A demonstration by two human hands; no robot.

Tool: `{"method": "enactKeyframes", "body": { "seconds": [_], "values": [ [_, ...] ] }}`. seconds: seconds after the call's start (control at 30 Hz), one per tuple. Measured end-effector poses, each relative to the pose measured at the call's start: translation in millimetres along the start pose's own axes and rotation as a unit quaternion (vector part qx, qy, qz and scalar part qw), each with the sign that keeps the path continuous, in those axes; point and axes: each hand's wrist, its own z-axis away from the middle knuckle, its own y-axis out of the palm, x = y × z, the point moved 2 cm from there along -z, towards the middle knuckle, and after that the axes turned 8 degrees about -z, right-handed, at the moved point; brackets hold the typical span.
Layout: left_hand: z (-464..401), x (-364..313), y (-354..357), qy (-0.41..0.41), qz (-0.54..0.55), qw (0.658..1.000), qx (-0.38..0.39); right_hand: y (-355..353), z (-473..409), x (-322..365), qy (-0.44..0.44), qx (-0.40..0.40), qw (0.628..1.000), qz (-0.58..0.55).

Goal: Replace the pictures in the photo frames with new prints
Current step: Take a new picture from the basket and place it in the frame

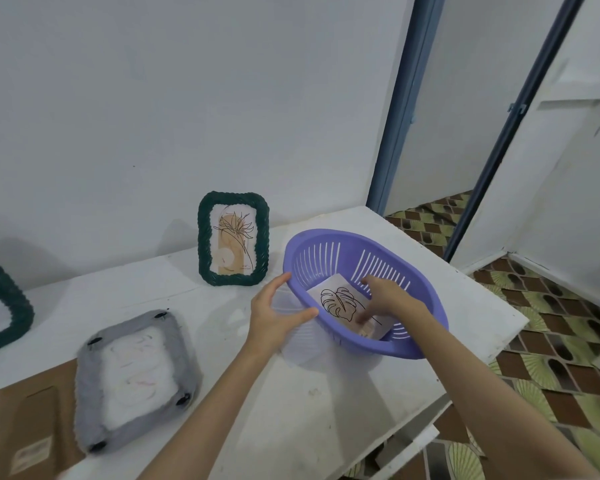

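Note:
A purple slotted basket (409, 271) sits tilted on the white table (291, 410) and holds a print of a black-line leaf (340, 301). My left hand (278, 313) grips the basket's near rim, thumb and fingers around it. My right hand (392, 296) reaches inside, fingertips pressing on the print, fingers spread. A grey woven frame (136, 379) lies face down with its back off, white paper showing. A dark green woven frame (233, 239) stands against the wall with a leaf picture in it.
A brown cardboard backing (25, 427) lies at the table's front left. Part of another green frame (4, 306) shows at the left edge. The table's right edge drops to a patterned floor (551, 341). A blue door frame (395, 116) stands behind.

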Motion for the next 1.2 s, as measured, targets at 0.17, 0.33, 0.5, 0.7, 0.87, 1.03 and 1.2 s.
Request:
{"method": "enactKeyframes", "body": {
  "seconds": [0.17, 0.33, 0.5, 0.7, 0.87, 1.03, 1.2],
  "values": [
    [6, -1, 1, 0.002, 0.005, 1.000, -0.005, 0, -3, -4, 0.024, -0.019, 1.000, 0.001],
    [6, -2, 1, -0.004, 0.005, 1.000, 0.000, -11, 1, -5, 0.007, -0.126, 0.992, -0.013],
    [3, 0, -1, -0.006, -0.023, 1.000, 0.002, -18, 9, 2, -0.030, -0.160, 0.983, -0.082],
    [4, -18, 1, 0.060, -0.076, 0.995, -0.022, -17, 35, 30, -0.084, -0.118, 0.923, -0.357],
    [9, -37, 6, 0.000, 0.023, 1.000, 0.015, -2, 55, 56, -0.130, -0.022, 0.882, -0.453],
    [3, -31, -8, 0.041, 0.006, 0.999, -0.034, 6, 57, 63, -0.142, -0.023, 0.871, -0.469],
    [6, -26, -32, 0.043, 0.014, 0.997, -0.066, 5, 58, 66, -0.204, -0.144, 0.910, -0.330]
  ]
}}
